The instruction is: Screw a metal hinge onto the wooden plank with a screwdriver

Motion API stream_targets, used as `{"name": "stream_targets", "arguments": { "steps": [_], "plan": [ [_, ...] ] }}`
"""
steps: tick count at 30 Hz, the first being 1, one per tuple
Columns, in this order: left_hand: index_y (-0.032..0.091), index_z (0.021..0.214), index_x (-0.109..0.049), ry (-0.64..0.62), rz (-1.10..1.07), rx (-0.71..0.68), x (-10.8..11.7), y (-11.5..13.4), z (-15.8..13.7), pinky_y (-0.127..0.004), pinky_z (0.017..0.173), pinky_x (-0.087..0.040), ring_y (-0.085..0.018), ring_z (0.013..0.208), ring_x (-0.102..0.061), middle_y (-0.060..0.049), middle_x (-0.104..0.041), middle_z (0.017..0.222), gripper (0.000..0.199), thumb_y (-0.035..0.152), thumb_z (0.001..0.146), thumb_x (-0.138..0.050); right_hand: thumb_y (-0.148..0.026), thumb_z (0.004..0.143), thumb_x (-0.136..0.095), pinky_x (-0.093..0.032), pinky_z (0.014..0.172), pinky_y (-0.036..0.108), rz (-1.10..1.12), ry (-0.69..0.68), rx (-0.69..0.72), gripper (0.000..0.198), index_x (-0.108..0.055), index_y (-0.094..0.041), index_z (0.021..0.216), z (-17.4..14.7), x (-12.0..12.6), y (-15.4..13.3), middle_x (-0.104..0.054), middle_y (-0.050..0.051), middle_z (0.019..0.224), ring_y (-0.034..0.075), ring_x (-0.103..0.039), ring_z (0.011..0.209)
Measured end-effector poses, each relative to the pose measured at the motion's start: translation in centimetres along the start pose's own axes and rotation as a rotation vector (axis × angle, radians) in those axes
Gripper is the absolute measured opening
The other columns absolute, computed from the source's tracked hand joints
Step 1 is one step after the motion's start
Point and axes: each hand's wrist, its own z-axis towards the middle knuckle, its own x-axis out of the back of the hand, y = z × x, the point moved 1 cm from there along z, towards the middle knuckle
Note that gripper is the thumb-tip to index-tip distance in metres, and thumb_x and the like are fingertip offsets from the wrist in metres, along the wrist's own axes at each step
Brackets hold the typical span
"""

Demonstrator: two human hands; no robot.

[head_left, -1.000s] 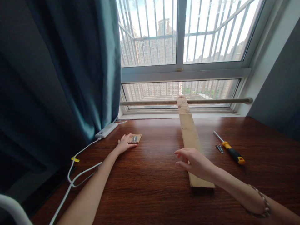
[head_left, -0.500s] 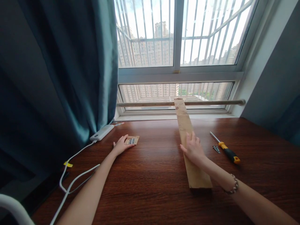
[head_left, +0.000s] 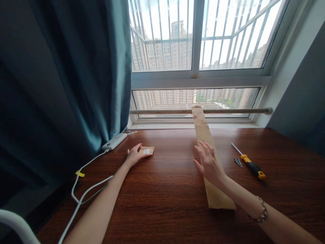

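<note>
My left hand (head_left: 134, 156) grips the left end of a small flat piece of wood (head_left: 151, 149), with thumb and fingers on its opposite edges. A shiny metal plate with holes (head_left: 146, 152) shows on top of the piece; whether it is a hinge I cannot tell. Over the middle of a long pale wooden board (head_left: 220, 197) is my right hand (head_left: 209, 162), its fingers spread and holding nothing. The board points away from me towards the window, its far end up by the rail. Whether the right palm touches it is hard to tell.
Right of the board lie several screws (head_left: 238, 162) and a yellow-and-black screwdriver (head_left: 250, 164). A white power strip (head_left: 115, 141) with white cables (head_left: 76, 181) sits by the blue curtain (head_left: 111, 67). A horizontal rail (head_left: 236, 110) crosses before the window.
My right hand has lifted somewhat off the board and its fingers have spread. My left hand stays at the small piece. The whole view has shifted slightly.
</note>
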Motion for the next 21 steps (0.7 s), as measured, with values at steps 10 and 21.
{"name": "stream_targets", "arguments": {
  "steps": [10,21],
  "plan": [
    [0.017,0.12,-0.048,0.027,-0.263,-0.248,-1.0,6.2,-2.2,-0.038,0.097,-0.035,-0.027,0.112,-0.05,-0.011,-0.055,0.12,0.079,0.049,0.052,-0.073,-0.029,0.076,-0.061,-0.053,0.072,0.032,0.953,-0.413,-0.661,0.025,-0.056,-0.013,0.094,2.6,-3.4,-5.2,-0.063,0.009,0.091,0.019,-0.063,0.079],
    [0.018,0.12,-0.049,-0.004,-0.528,-0.344,-2.4,14.4,-7.5,-0.042,0.097,-0.035,-0.028,0.111,-0.049,-0.012,-0.052,0.116,0.08,0.039,0.049,-0.078,-0.015,0.076,-0.059,-0.046,0.037,0.019,1.245,-0.441,-1.052,0.02,-0.045,-0.014,0.09,4.2,-5.5,-6.2,-0.057,-0.003,0.053,0.012,-0.059,0.044]
  ]
}}
